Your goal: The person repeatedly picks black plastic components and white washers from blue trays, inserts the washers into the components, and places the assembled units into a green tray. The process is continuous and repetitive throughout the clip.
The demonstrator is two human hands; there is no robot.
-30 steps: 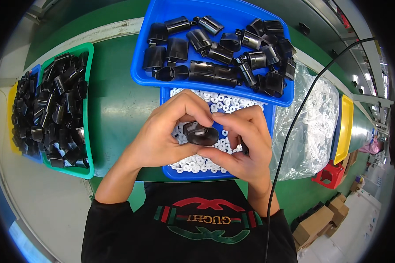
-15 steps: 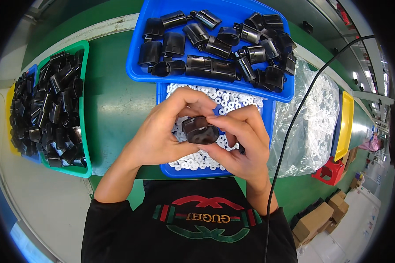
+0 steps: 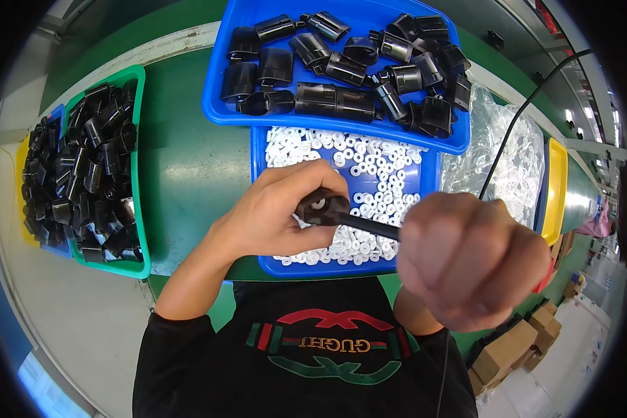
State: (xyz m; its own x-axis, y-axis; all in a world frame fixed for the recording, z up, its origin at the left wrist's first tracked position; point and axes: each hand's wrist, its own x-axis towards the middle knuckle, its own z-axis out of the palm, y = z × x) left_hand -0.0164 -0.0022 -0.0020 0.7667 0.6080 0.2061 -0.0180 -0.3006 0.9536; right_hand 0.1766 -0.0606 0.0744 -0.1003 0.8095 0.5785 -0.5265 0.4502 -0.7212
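Observation:
My left hand (image 3: 275, 212) is closed around a black plastic sleeve (image 3: 332, 212), its open end turned up. A white ring (image 3: 318, 204) shows inside the sleeve. My right hand (image 3: 470, 261) is a fist around a black rod-shaped tool (image 3: 370, 226); the fist hides the tool's other end. The tip of the rod meets the sleeve at its opening; how deep it goes I cannot tell. Below my hands lies a blue tray (image 3: 258, 150) of small white ring washers (image 3: 292, 148).
A second blue tray (image 3: 216, 83) with several black sleeves (image 3: 275, 66) overlaps the washer tray's far side. At left stands a green bin (image 3: 141, 174) full of black parts (image 3: 94, 177). A clear plastic bag (image 3: 501, 139) lies at right. A black cable (image 3: 519, 115) runs behind my right fist.
My right hand has left the sleeve's side and risen to the right, now a fist with the rod pointing into the sleeve. My left hand keeps its hold; a white ring now shows inside.

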